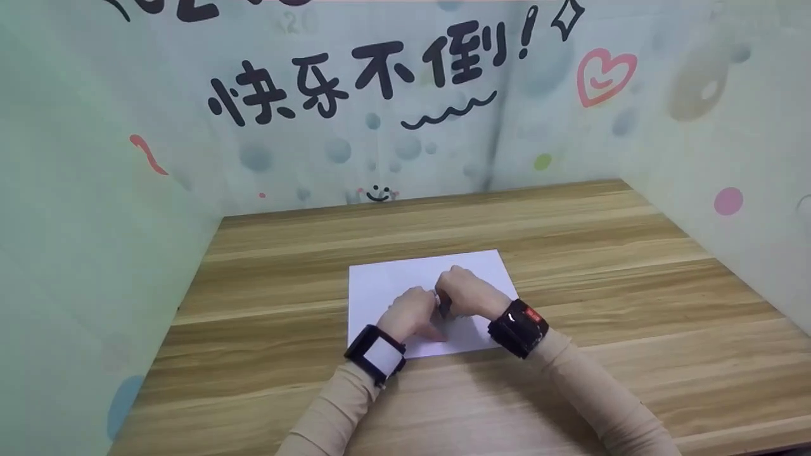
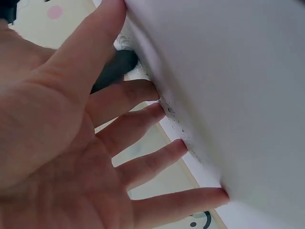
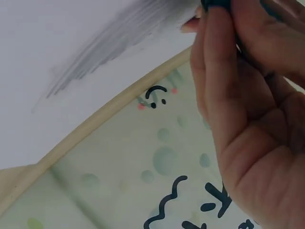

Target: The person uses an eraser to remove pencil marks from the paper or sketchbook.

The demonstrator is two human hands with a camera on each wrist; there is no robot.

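A white sheet of paper lies flat in the middle of the wooden table. My left hand rests on it, and the left wrist view shows its straight fingers touching the paper. Close beside it, my right hand grips a small dark object with curled fingers; what the object is stays unclear. The dark object meets the paper near a grey shaded smear. It also shows dimly past my left thumb as a dark shape.
Pale printed panels with black characters and a pink heart wall the table at the back and on both sides. A small smiley face sits at the foot of the back panel. Bare wood surrounds the sheet.
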